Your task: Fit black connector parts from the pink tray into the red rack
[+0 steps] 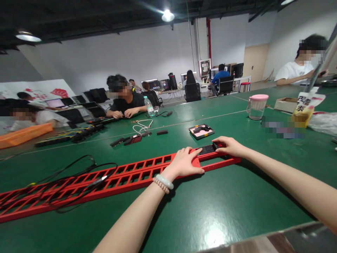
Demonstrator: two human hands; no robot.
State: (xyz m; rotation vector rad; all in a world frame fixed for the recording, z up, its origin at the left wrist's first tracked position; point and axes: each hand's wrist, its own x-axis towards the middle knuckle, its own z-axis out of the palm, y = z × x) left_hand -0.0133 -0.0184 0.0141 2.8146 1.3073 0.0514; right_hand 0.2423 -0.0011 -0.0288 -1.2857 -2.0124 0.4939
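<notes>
A long red frame (131, 173) with rows of rectangular openings lies across the green table (221, 200). My left hand (184, 162), with two bracelets at the wrist, rests on the frame near its right end, fingers spread, the index finger touching a black part (207, 150) set in the frame. At that part's right end, the fingers of my right hand (228, 146) are closed round a small black piece (217, 145). Black cables (79, 174) lie over the left half of the frame.
Beyond the frame lie a small tray (201, 136) of black parts, a black block (162, 132) and a white cable (143, 127). A pink-lidded cup (257, 107) and a drink pouch (305, 109) stand right. A bottle (149, 106) stands near a person in black (129, 102).
</notes>
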